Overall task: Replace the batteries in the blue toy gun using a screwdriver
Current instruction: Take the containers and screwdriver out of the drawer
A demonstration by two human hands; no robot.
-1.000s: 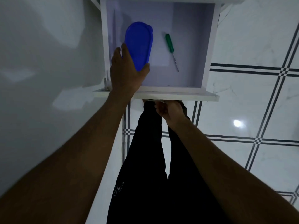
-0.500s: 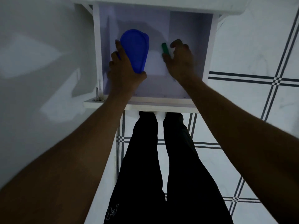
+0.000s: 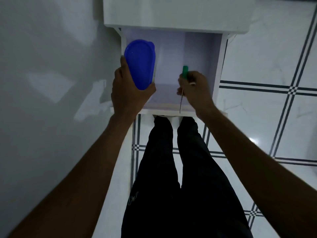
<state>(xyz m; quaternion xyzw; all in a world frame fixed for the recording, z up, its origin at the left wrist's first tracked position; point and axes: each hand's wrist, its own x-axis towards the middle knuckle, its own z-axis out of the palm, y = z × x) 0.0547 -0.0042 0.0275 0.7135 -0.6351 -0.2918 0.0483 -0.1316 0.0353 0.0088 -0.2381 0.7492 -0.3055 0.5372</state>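
Our left hand gripped blue-lidded container, upper centre; right hand pinched green screwdriver by handle. We judged screwdriver light, rigid, sharp-tipped; handle safest hold.

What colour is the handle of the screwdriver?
Green. The screwdriver handle shows best in the head view, sticking up from the right hand.

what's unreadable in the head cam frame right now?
- Blue-lidded container, head view: contents hidden by the lid and the left hand.
- Green screwdriver: tip type too small; middle covered by the right hand.
- Drawer: back part hidden under the cabinet top.
- Toy gun and batteries: none visible.
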